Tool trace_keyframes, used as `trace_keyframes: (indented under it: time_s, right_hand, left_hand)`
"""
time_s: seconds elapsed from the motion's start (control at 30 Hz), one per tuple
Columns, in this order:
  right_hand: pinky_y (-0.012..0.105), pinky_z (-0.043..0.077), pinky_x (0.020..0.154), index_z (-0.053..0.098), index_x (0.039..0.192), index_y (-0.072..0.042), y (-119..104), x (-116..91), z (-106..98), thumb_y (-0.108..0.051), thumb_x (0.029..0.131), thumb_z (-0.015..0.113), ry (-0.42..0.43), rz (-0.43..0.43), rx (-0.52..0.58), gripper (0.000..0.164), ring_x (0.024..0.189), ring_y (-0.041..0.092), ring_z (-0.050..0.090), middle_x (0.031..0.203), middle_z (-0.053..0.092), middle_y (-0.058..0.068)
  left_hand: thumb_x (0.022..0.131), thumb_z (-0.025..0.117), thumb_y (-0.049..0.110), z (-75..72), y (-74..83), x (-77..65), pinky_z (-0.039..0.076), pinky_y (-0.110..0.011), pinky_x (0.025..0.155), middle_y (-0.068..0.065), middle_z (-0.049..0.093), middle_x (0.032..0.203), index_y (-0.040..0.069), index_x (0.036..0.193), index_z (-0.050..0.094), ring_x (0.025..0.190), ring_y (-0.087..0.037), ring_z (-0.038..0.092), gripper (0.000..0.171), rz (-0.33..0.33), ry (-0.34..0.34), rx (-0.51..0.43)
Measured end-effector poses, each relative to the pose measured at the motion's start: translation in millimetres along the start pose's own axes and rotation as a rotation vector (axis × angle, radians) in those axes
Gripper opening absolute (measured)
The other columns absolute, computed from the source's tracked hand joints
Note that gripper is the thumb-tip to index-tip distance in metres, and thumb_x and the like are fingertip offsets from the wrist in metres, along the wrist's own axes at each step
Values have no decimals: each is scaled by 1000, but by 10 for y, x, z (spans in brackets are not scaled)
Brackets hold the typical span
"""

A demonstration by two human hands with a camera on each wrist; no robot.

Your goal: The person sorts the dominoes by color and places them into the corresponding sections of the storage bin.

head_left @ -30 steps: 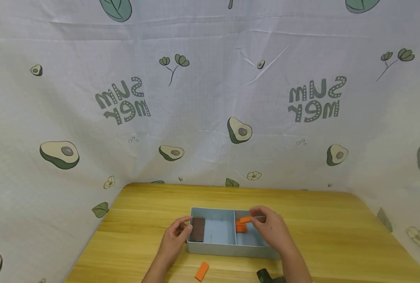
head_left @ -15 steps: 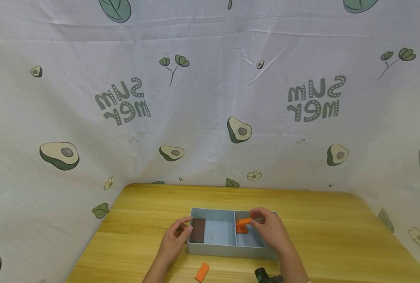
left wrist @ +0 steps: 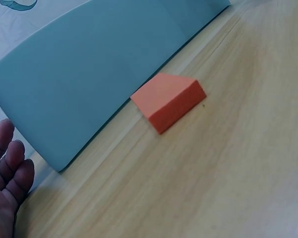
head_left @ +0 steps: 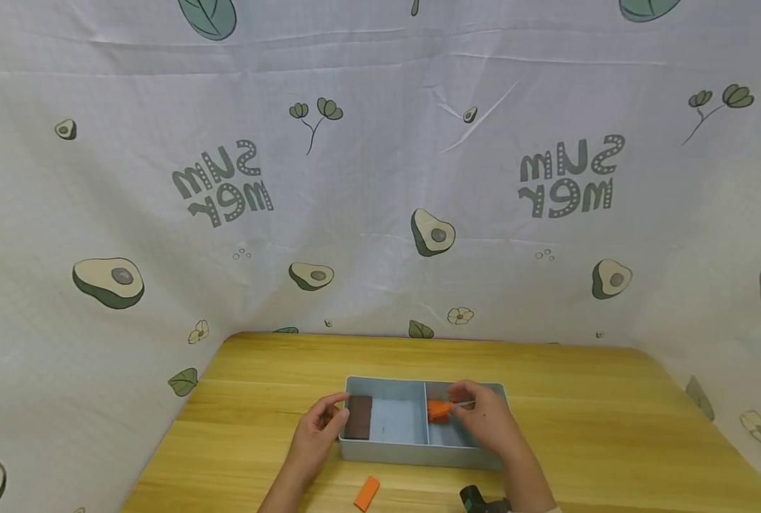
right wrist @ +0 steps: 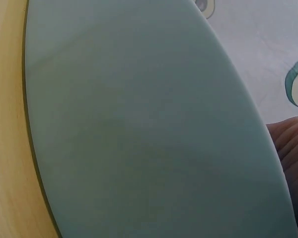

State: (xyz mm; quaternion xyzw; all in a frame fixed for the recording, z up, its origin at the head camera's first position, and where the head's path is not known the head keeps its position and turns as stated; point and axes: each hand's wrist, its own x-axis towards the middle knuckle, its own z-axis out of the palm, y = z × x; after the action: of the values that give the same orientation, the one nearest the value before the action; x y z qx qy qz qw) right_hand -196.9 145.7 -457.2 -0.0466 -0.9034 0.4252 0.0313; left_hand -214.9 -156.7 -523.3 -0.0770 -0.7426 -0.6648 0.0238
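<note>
A shallow light-blue box (head_left: 387,453) with two compartments stands on the table. My right hand (head_left: 488,417) reaches into its right compartment, pinching an orange block (head_left: 440,407) between thumb and fingertips, low over other orange blocks beside the divider. My left hand (head_left: 314,434) touches the box's left end; thumb and index finger lie at the rim, while the other fingers (left wrist: 12,158) bend loosely beside the wall. A dark brown block (head_left: 358,417) lies at the left end of the left compartment. In the right wrist view, the box wall (right wrist: 149,119) hides most of that hand.
A loose orange block (head_left: 366,493) lies on the wooden table (head_left: 239,413) in front of the box. Near the right forearm a black device (head_left: 477,499) shows at the bottom edge. A white printed cloth (head_left: 368,178) hangs behind and at both sides.
My right hand has lowered slightly and shifted left with the orange block, bringing it down over the other orange blocks near the divider. My left hand stays at the box's left end.
</note>
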Motion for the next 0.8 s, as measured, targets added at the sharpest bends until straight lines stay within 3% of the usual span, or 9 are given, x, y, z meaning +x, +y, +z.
trace_keyframes:
  time_s: [0.8]
  right_hand:
    - [43,57,82,71,112,-8,24,-10,31,0,90,71,-8,-26,-48,24,93,20,68,105,73,4]
  left_hand:
    - [98,69,21,-2,19,-27,43,-21,66,-2,58,91,11,128,68,74,-7,50,32,11,-14,15]
